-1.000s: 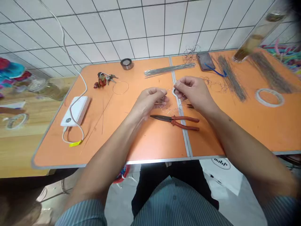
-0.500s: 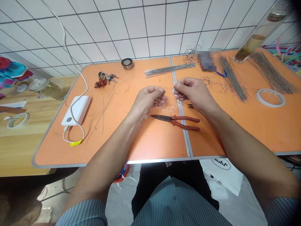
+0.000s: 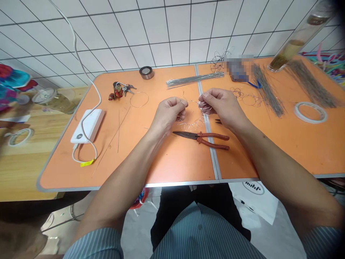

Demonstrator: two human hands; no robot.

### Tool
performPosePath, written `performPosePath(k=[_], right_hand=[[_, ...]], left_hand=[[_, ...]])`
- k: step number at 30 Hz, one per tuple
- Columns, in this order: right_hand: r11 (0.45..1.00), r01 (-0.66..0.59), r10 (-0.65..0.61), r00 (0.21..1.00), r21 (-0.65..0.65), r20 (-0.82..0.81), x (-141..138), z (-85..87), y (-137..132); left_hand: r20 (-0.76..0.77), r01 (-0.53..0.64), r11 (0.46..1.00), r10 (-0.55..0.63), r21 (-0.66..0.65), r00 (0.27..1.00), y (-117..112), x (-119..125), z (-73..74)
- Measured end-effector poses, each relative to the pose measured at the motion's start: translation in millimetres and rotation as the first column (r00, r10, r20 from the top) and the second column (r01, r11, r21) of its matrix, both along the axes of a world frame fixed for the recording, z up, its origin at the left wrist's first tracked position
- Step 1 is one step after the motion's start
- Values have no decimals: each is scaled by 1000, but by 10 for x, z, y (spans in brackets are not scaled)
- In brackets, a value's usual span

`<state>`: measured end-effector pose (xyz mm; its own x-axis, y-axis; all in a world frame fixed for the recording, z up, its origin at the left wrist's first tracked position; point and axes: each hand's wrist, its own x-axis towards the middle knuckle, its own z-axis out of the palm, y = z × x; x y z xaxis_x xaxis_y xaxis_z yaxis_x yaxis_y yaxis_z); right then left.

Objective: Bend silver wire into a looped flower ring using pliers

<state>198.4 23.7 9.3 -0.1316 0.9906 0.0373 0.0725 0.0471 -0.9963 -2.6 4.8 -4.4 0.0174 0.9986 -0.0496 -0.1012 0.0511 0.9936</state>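
Between my hands is a ring of thin bent wire with many small loops or prongs round it. My left hand pinches its left side between thumb and fingers. On the opposite side, my right hand grips the wire with thumb and forefinger. The exact wire ends under the fingertips are hidden. Just below the ring lie long-nose pliers with red handles, jaws toward the left. Dark tips of another tool poke out beneath my right hand.
Behind my hands lies a bundle of straight wires. Leftward are a plain wire ring, keys, a tape roll and a white power bank with its cable. To the right are wire bundles and a white tape ring.
The wire ring has shifted and turned slightly between my fingers, and more of its looped lower edge shows. Both hands stay almost in place; the pliers have not moved.
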Motion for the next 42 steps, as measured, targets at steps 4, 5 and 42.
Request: performPosePath(k=[4,5,42], right_hand=[[1000,-9,9,1000,15,28,17,4,1],[1000,-14,13,999,20,43,20,6,-2],[996,75,-76,997,50,9,-32,-74,24]], left_hand=[[-7,-2,1000,2,20,1000,0,6,-9],[-8,-1,1000,1,19,1000,0,8,-7],[115,-50,996,57,-69,992,11,40,2]])
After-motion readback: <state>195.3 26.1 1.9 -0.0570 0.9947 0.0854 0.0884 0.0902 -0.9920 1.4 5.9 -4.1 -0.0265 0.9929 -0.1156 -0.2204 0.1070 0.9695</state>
